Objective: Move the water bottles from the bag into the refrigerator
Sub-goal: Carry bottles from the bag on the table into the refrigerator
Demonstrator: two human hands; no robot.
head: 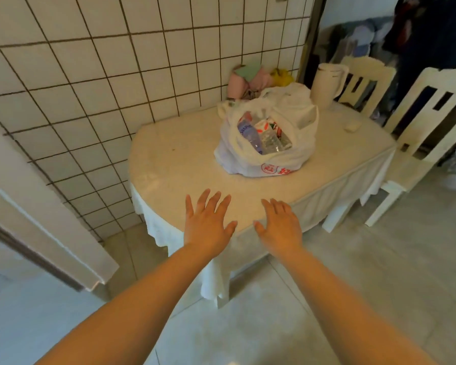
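A white plastic bag (274,159) with red print sits open on the round table (184,164). Inside it lie clear water bottles (270,142), one with a blue label (245,130) and one with a red and white label. My left hand (207,222) and my right hand (281,223) hover side by side over the table's near edge, palms down, fingers spread and straight, holding nothing. Both are well short of the bag. At the left edge stands a white slab with a grey strip, probably the refrigerator door (50,206).
A white kettle (327,84) stands behind the bag, with pink, green and yellow bundles (248,80) against the tiled wall. A small white object (352,126) lies near the table's right edge. Two white chairs (416,133) stand to the right. Pale tiled floor lies below.
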